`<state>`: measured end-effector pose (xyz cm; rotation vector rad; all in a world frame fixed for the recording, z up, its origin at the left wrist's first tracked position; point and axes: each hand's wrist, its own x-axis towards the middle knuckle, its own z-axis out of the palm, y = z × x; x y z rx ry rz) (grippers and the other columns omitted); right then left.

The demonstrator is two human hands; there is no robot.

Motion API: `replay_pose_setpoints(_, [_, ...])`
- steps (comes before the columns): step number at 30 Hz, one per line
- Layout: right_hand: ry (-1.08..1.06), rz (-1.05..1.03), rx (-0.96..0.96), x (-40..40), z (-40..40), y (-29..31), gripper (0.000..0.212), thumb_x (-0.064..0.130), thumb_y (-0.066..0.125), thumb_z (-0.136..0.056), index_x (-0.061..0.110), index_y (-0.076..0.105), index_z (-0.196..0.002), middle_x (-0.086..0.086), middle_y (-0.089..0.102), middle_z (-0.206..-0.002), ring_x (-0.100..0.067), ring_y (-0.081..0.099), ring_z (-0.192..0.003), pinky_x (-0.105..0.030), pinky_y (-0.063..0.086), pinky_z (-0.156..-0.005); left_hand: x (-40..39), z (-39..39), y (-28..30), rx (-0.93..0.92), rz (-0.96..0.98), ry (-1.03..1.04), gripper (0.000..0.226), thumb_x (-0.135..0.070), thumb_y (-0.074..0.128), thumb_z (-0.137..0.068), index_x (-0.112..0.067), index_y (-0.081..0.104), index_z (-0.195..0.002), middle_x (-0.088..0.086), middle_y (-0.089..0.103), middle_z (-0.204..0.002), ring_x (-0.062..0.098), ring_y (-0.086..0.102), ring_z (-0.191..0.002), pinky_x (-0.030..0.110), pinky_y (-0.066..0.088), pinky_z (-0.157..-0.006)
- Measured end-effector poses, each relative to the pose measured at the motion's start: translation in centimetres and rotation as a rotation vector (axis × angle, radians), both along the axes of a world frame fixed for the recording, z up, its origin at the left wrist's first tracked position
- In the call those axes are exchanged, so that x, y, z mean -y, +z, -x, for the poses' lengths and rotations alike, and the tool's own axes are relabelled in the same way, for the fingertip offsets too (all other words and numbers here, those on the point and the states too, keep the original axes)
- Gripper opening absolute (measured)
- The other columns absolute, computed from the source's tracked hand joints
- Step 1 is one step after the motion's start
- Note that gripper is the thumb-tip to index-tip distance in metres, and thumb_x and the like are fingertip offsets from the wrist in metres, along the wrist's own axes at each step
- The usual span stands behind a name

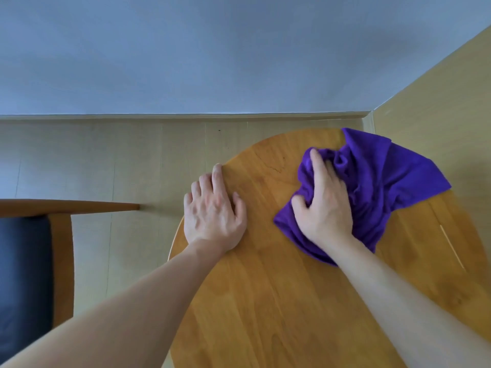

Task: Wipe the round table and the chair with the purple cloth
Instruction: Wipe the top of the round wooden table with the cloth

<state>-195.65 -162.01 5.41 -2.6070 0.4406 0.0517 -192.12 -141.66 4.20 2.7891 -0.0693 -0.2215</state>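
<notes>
Right hand (325, 205): palm down on the purple cloth (372, 187), forearm reaching in from the lower right, fingers curled into the fabric; the grip is clenched on a bunch of cloth under the palm.
Left hand (215, 211): flat on the round bench (265, 301), palm down, fingers spread and lying over the bench's far left rim; the grip is released, grasping nothing.
Cloth position: crumpled on the far right part of the bench top, spreading out beyond and to the right of the right-hand grip, one corner overhanging the far rim.
Cloth axis: long axis runs diagonally, from the near side under the wrist to the far right.
Chair (34, 261): well left of the left hand, wooden frame with a dark seat, apart from the bench.
Count: two hands, one cloth, one bench, one chair.
</notes>
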Motion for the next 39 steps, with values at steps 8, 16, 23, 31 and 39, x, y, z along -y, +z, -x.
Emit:
replay_pose_setpoints(8, [0.052, 0.068, 0.03, -5.1, -6.0, -0.4, 0.081, 0.021, 0.053, -0.086, 0.012, 0.022, -0.161, -0.012, 0.044, -0.156, -0.03, 0.032, -0.149, -0.046, 0.017, -0.127, -0.1, 0.1, 0.0, -0.005, -0.014, -0.009, 0.06, -0.04, 0.039, -0.092, -0.014, 0.034, -0.145, 0.009, 0.055, -0.122, 0.03, 0.053, -0.108, 0.046, 0.045, -0.09])
replay_pose_setpoints(16, [0.465, 0.157, -0.004, -1.4, 3.0, 0.0, 0.085, 0.026, 0.047, -0.078, 0.009, 0.028, -0.16, -0.009, 0.05, -0.153, -0.031, 0.041, -0.143, -0.047, 0.035, -0.118, -0.2, 0.1, 0.2, -0.021, 0.008, -0.03, 0.059, -0.039, 0.034, -0.096, -0.014, 0.03, -0.149, 0.009, 0.053, -0.127, 0.03, 0.052, -0.111, 0.046, 0.043, -0.093])
replay_pose_setpoints(23, [0.002, 0.149, -0.009, -2.5, -4.4, -0.4, 0.082, 0.024, 0.048, -0.086, 0.01, 0.017, -0.161, -0.019, 0.041, -0.157, -0.035, 0.031, -0.149, -0.045, 0.018, -0.127, -0.3, 0.1, 0.1, -0.02, 0.007, -0.03, 0.059, -0.039, 0.035, -0.096, -0.013, 0.031, -0.149, 0.01, 0.053, -0.126, 0.03, 0.052, -0.11, 0.046, 0.042, -0.092])
replay_pose_setpoints(31, [0.379, 0.129, -0.028, -5.9, -0.3, 0.1, 0.082, 0.029, 0.037, -0.085, 0.011, 0.018, -0.162, -0.008, 0.043, -0.158, -0.03, 0.033, -0.149, -0.042, 0.017, -0.127, -0.2, 0.1, 0.2, -0.038, 0.031, -0.021, 0.059, -0.036, 0.037, -0.096, -0.013, 0.031, -0.15, 0.01, 0.052, -0.134, 0.031, 0.05, -0.117, 0.047, 0.041, -0.096])
replay_pose_setpoints(39, [0.044, 0.149, -0.038, -1.7, -2.1, -0.1, 0.079, 0.017, 0.047, -0.088, 0.009, 0.018, -0.161, -0.019, 0.04, -0.157, -0.034, 0.031, -0.149, -0.047, 0.027, -0.122, -0.1, 0.1, 0.2, -0.04, 0.023, -0.025, 0.057, -0.035, 0.037, -0.098, -0.014, 0.03, -0.151, 0.008, 0.051, -0.136, 0.03, 0.049, -0.118, 0.047, 0.041, -0.097])
